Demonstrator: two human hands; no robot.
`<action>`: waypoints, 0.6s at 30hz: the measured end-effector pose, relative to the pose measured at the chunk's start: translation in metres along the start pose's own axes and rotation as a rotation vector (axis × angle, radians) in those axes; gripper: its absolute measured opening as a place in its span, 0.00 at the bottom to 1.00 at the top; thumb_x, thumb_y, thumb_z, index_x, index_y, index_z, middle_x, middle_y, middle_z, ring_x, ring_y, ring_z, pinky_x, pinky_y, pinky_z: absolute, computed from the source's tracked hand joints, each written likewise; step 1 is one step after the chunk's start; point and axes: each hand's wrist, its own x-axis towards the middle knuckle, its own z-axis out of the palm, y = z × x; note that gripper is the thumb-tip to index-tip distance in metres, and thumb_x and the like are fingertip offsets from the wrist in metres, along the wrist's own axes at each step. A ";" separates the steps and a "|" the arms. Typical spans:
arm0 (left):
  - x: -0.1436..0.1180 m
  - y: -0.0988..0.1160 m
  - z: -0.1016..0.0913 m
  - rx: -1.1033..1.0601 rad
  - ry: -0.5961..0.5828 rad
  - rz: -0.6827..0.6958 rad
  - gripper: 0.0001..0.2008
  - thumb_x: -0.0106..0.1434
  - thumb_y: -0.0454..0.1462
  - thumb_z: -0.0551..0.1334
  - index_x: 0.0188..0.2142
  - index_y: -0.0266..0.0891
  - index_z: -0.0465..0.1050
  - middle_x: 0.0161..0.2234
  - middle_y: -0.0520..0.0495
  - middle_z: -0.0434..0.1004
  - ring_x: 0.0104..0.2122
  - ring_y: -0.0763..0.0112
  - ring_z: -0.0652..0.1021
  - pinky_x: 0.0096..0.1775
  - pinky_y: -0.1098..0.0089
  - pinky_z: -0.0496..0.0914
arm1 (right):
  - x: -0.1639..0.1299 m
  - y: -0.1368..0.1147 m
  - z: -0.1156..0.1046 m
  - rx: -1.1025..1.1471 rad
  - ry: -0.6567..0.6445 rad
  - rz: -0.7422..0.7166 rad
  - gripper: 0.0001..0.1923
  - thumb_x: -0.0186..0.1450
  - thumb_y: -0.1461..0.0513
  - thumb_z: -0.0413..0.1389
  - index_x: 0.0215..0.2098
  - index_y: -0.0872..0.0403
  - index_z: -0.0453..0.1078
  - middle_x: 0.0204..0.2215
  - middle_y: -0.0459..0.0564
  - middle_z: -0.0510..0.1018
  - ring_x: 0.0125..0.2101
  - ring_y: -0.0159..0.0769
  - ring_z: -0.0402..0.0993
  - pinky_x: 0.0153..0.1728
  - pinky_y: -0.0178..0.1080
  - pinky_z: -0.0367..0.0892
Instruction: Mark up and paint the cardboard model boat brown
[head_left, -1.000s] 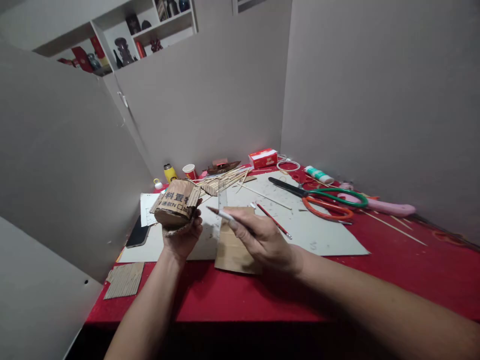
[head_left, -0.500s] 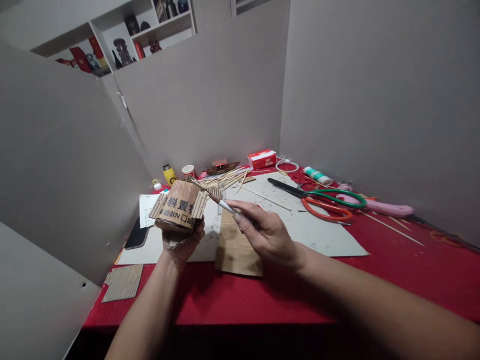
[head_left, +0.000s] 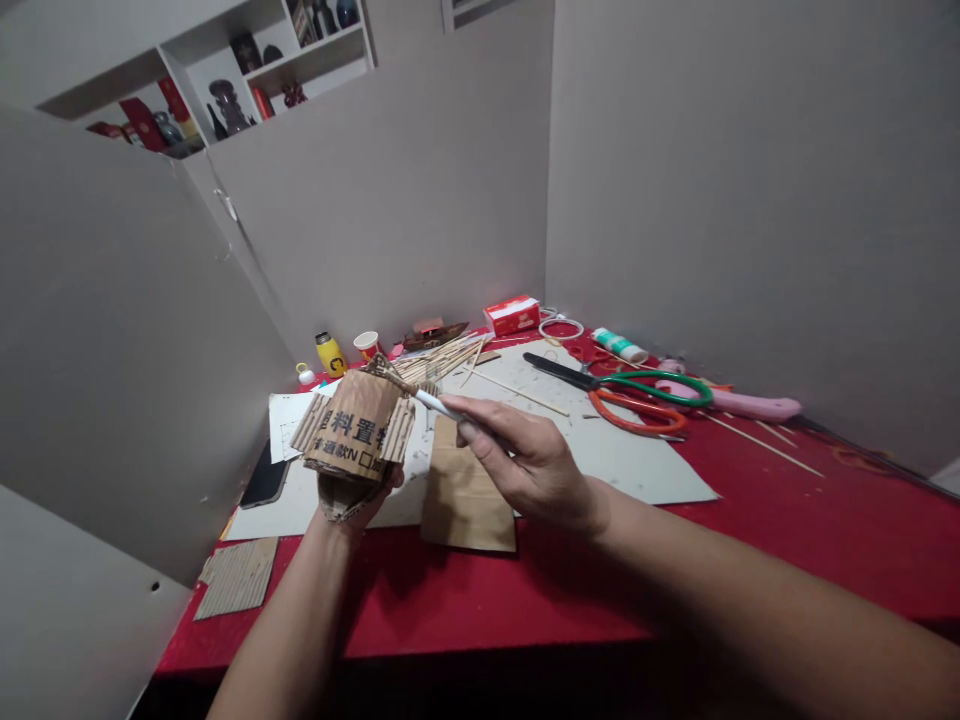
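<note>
My left hand (head_left: 346,500) grips from below a small model of corrugated cardboard (head_left: 355,426) with black printed characters on its curved top, held above the table's near left part. My right hand (head_left: 525,462) holds a thin white-handled brush (head_left: 424,398) like a pen; the brush tip touches the model's upper right edge. A flat brown cardboard piece (head_left: 465,495) lies on the red table (head_left: 750,540) just under my right hand.
A grey cutting board (head_left: 637,460) carries scissors with green and orange handles (head_left: 637,395), a bundle of wooden sticks (head_left: 442,360) and loose skewers. A glue bottle (head_left: 619,346), pink knife (head_left: 739,403), red box (head_left: 511,314), paper cup (head_left: 367,345), yellow bottle (head_left: 328,352), phone (head_left: 264,482) and corrugated sheet (head_left: 236,577) lie around. Grey partitions wall the table.
My left hand raised and tilted the cardboard model. My right hand moved the brush left and up until its tip reached the model's top edge. The view shifted slightly right.
</note>
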 end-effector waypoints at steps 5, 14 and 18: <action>-0.003 -0.001 0.003 0.008 0.044 0.006 0.17 0.68 0.44 0.50 0.35 0.38 0.73 0.31 0.42 0.73 0.27 0.60 0.75 0.20 0.67 0.67 | 0.003 0.002 -0.002 -0.043 -0.027 -0.090 0.19 0.69 0.69 0.51 0.56 0.54 0.70 0.34 0.52 0.81 0.31 0.32 0.77 0.32 0.35 0.75; -0.002 0.000 -0.001 -0.006 0.039 -0.030 0.18 0.69 0.46 0.50 0.35 0.38 0.73 0.31 0.43 0.74 0.27 0.60 0.76 0.21 0.66 0.69 | 0.003 0.003 -0.003 -0.110 -0.051 -0.174 0.20 0.68 0.70 0.51 0.58 0.57 0.69 0.31 0.53 0.80 0.26 0.33 0.72 0.27 0.35 0.70; -0.001 0.001 -0.006 -0.023 0.072 -0.026 0.16 0.69 0.45 0.50 0.38 0.40 0.74 0.34 0.43 0.76 0.29 0.59 0.77 0.24 0.61 0.72 | 0.003 0.002 -0.004 -0.135 -0.048 -0.174 0.20 0.69 0.70 0.50 0.58 0.56 0.69 0.28 0.51 0.79 0.25 0.32 0.71 0.26 0.34 0.69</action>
